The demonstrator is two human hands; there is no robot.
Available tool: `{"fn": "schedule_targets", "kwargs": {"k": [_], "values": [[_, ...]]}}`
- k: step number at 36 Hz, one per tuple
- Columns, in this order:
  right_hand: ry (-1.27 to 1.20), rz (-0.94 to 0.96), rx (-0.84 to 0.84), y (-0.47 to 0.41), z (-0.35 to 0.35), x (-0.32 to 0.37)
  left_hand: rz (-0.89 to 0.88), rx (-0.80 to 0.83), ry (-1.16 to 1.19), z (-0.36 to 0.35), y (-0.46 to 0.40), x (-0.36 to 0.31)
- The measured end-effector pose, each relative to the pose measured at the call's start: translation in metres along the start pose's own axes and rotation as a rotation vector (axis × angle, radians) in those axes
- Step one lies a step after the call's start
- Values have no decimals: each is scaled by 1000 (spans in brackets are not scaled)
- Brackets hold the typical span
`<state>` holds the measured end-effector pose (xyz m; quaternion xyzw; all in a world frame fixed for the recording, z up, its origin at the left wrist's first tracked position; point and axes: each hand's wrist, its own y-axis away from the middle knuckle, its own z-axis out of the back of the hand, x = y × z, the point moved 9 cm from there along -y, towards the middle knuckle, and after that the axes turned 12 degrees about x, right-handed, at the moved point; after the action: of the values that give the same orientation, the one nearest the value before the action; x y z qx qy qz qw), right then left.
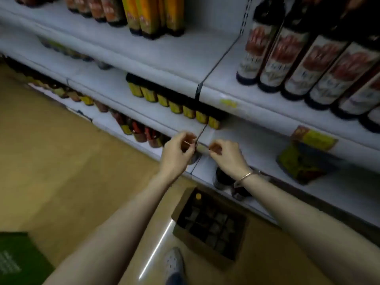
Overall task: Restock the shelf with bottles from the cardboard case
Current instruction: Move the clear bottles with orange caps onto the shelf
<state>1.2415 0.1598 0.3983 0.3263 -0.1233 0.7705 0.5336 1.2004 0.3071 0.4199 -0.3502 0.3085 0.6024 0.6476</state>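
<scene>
At the front lip of a white shelf, about mid-frame, both hands work close together. The left hand has its fingers curled, thumb and forefinger pinched near a dark seam where two shelf sections meet. The right hand mirrors it just to the right, fingers curled and pinched; a thin bangle circles its wrist. Between the two hands sits a small pale object on the shelf edge. It is too blurred to name, and I cannot tell whether either hand actually grips it or merely touches it.

Below the hands, on the tan floor, stands the cardboard case, its top open and its inside split by dividers into cells; dark bottle tops show in some cells, and one yellow cap sits at the far corner. Just beyond the case, under the right forearm, a few dark bottles stand on the lowest shelf.

On the shelf behind the hands, a row of dark bottles with yellow labels runs diagonally leftward and away. To the right, a green and yellow packet leans on the same shelf. Higher up at the right stand tall dark bottles with white and red labels; orange-labelled bottles stand at the top centre. A grey shoe shows at the bottom, and a green box lies at the near left.
</scene>
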Motion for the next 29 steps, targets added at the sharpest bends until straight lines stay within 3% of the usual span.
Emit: {"fn": "schedule_targets", "kwargs": {"k": [9, 15, 19, 29], "values": [[-21, -193, 195, -4, -219, -174, 330, 73, 154, -126, 76, 235], [-31, -320, 238, -19, -326, -257, 377, 145, 170, -197, 92, 334], [-102, -433, 229, -31, -368, -298, 387, 201, 167, -230, 94, 370], [-323, -495, 92, -58, -428, -341, 393, 240, 147, -257, 86, 429]]}}
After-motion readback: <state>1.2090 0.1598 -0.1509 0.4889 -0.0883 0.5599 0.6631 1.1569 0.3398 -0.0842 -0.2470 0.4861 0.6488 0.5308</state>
